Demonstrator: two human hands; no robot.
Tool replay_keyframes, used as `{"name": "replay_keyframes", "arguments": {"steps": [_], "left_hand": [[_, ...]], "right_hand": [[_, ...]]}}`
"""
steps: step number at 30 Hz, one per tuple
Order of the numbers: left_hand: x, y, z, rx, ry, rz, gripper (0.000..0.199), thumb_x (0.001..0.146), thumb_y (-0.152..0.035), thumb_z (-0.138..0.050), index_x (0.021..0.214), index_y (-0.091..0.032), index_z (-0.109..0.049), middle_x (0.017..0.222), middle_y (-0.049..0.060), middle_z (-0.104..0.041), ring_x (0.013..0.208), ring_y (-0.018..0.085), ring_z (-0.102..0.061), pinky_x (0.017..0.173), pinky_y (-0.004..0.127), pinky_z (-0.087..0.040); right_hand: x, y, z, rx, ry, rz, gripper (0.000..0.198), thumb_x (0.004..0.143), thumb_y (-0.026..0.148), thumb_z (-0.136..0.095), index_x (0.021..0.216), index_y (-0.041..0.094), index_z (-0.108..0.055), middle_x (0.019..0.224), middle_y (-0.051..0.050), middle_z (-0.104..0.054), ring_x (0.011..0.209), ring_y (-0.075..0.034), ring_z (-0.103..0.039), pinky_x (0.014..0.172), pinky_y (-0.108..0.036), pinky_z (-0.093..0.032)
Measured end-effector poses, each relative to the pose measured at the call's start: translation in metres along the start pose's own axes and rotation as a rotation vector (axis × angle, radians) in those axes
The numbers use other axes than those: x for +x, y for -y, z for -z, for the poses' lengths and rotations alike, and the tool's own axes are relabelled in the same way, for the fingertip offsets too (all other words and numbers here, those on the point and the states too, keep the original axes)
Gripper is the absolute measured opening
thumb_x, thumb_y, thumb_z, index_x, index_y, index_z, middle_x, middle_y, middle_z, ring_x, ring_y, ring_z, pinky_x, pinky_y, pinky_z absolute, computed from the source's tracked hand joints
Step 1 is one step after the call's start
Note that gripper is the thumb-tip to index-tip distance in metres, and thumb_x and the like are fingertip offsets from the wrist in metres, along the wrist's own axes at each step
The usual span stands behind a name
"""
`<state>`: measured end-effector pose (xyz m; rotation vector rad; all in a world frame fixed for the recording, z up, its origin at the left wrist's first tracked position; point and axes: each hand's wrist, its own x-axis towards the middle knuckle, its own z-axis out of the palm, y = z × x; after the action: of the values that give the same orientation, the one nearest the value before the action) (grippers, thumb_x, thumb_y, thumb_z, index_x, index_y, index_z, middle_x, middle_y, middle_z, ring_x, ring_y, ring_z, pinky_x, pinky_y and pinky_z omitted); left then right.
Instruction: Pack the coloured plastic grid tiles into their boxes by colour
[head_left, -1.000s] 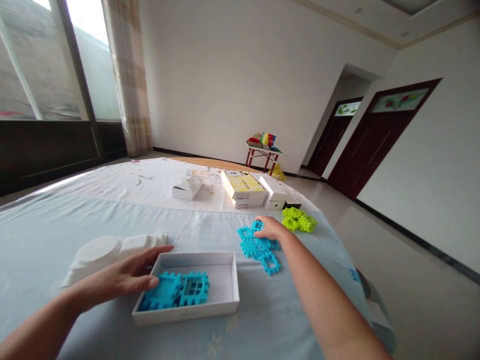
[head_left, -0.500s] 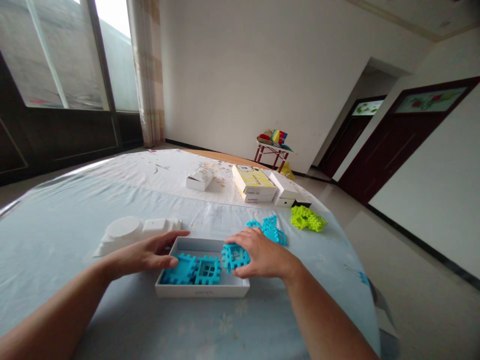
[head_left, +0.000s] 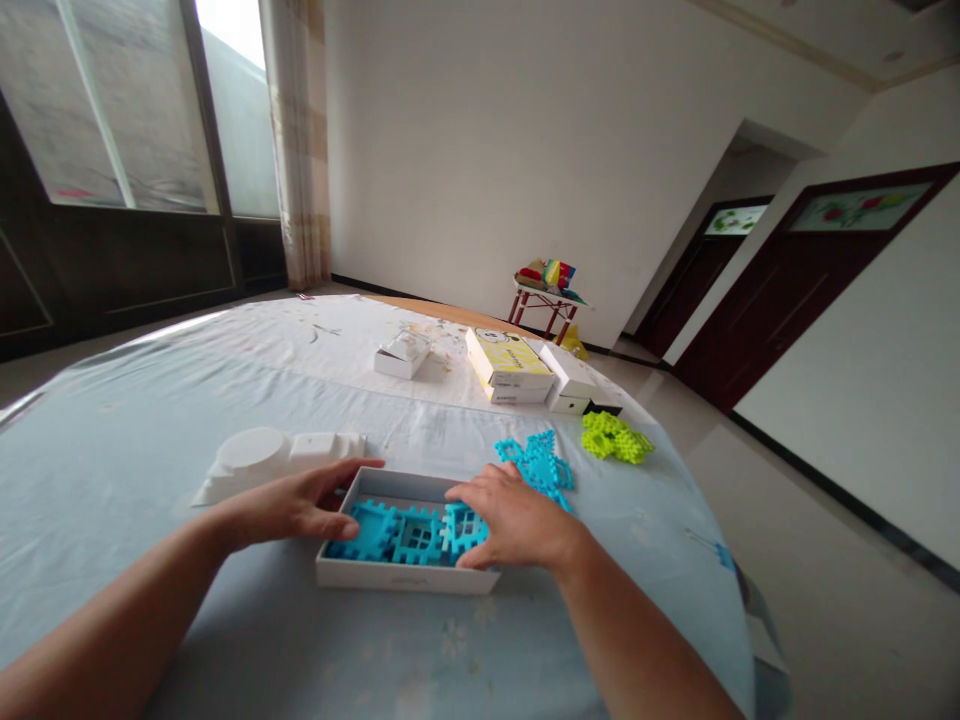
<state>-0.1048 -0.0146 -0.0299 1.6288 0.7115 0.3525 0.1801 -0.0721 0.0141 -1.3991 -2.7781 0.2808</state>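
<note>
An open white box (head_left: 405, 578) lies in front of me with blue interlocking building blocks in it. My left hand (head_left: 309, 507) grips the box's left wall, its thumb reaching over the rim towards a blue block (head_left: 373, 530). A second blue block with a window grid (head_left: 418, 538) lies in the middle. At the box's right end, my right hand (head_left: 514, 518) holds another blue block (head_left: 463, 527) between thumb and fingers, level with the other two. Part of that block is hidden by the hand. More blue blocks (head_left: 541, 460) lie just behind my right hand.
White moulded trays (head_left: 255, 452) lie behind my left hand. Lime-green blocks (head_left: 616, 438) are at the right. Further back stand a small white box (head_left: 401, 362), a yellow-and-white box (head_left: 508, 362) and a white carton (head_left: 568, 380). A pale blue cloth (head_left: 300, 640) covers the table.
My right hand has lowered its blue block into the right end of the box, beside the windowed one. The left hand keeps its place at the left wall.
</note>
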Motion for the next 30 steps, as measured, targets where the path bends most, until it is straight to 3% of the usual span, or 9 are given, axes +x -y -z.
{"name": "replay_keyframes", "arguments": {"steps": [6, 10, 20, 26, 28, 30], "left_hand": [[0.000, 0.003, 0.002, 0.020, -0.023, 0.032, 0.073, 0.073, -0.039, -0.065, 0.135, -0.026, -0.030, 0.133, 0.005, -0.051, 0.121, 0.028, -0.045, 0.095, 0.037, -0.041], [0.000, 0.004, 0.002, 0.025, -0.036, 0.038, 0.073, 0.071, -0.040, -0.066, 0.135, -0.026, -0.031, 0.130, 0.005, -0.053, 0.121, 0.028, -0.045, 0.096, 0.037, -0.040], [0.001, -0.015, -0.006, -0.056, 0.032, 0.051, 0.073, 0.069, -0.044, -0.068, 0.133, -0.028, -0.038, 0.123, 0.004, -0.059, 0.113, 0.029, -0.052, 0.093, 0.036, -0.044], [0.003, -0.010, -0.004, -0.061, 0.064, 0.027, 0.068, 0.071, -0.042, -0.066, 0.132, -0.028, -0.038, 0.121, 0.005, -0.060, 0.110, 0.028, -0.054, 0.093, 0.038, -0.043], [0.006, -0.005, -0.004, -0.003, 0.005, 0.052, 0.066, 0.073, -0.046, -0.062, 0.132, -0.027, -0.038, 0.121, 0.005, -0.059, 0.111, 0.029, -0.053, 0.093, 0.039, -0.044], [0.011, -0.004, -0.008, 0.158, -0.187, 0.060, 0.062, 0.075, -0.050, -0.058, 0.129, -0.026, -0.041, 0.123, 0.006, -0.057, 0.113, 0.030, -0.051, 0.093, 0.040, -0.043]], "right_hand": [[-0.006, -0.008, 0.011, 0.100, 0.035, 0.013, 0.068, 0.065, 0.051, -0.067, 0.124, 0.021, -0.050, 0.116, -0.009, -0.059, 0.111, -0.026, -0.048, 0.098, -0.042, -0.028], [-0.011, -0.011, 0.016, 0.123, -0.015, -0.021, 0.057, 0.070, 0.044, -0.067, 0.120, 0.021, -0.053, 0.114, -0.008, -0.061, 0.109, -0.025, -0.049, 0.098, -0.041, -0.028], [-0.005, -0.001, 0.004, -0.052, 0.009, -0.035, 0.037, 0.068, 0.038, -0.070, 0.100, 0.020, -0.064, 0.094, -0.007, -0.066, 0.099, -0.025, -0.052, 0.089, -0.042, -0.032], [-0.004, 0.000, 0.005, -0.075, 0.050, 0.002, 0.035, 0.067, 0.041, -0.070, 0.095, 0.021, -0.067, 0.090, -0.007, -0.068, 0.096, -0.025, -0.052, 0.088, -0.043, -0.032], [-0.005, 0.001, 0.005, -0.067, 0.058, 0.018, 0.035, 0.066, 0.042, -0.071, 0.094, 0.021, -0.067, 0.089, -0.006, -0.068, 0.096, -0.025, -0.053, 0.087, -0.043, -0.032], [-0.005, 0.001, 0.006, -0.062, 0.054, 0.020, 0.037, 0.066, 0.042, -0.071, 0.096, 0.021, -0.066, 0.090, -0.006, -0.068, 0.096, -0.026, -0.053, 0.087, -0.043, -0.033]]}}
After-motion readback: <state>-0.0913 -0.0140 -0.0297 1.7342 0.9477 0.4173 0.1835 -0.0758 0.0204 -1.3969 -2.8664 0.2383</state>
